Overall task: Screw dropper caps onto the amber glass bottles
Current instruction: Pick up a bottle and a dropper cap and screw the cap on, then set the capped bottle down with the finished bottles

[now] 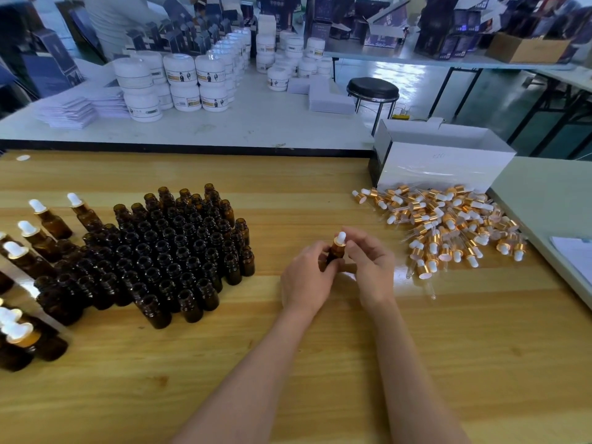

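Observation:
My left hand (pixel 307 277) grips an amber glass bottle (pixel 335 253) just above the wooden table (pixel 288 363). A dropper cap (pixel 340 240) with a gold collar and white bulb sits on the bottle's neck, and my right hand (pixel 371 264) pinches it with thumb and fingers. A block of several open amber bottles (pixel 173 251) stands to the left. Capped bottles (pixel 41 232) stand at the far left. A heap of loose dropper caps (pixel 448 225) lies to the right.
A white cardboard box (pixel 442 158) stands behind the heap of caps. A pale table (pixel 551 200) adjoins on the right with a paper (pixel 576 254) on it. White jars (pixel 185 81) fill the table behind, beside a black stool (pixel 373 88).

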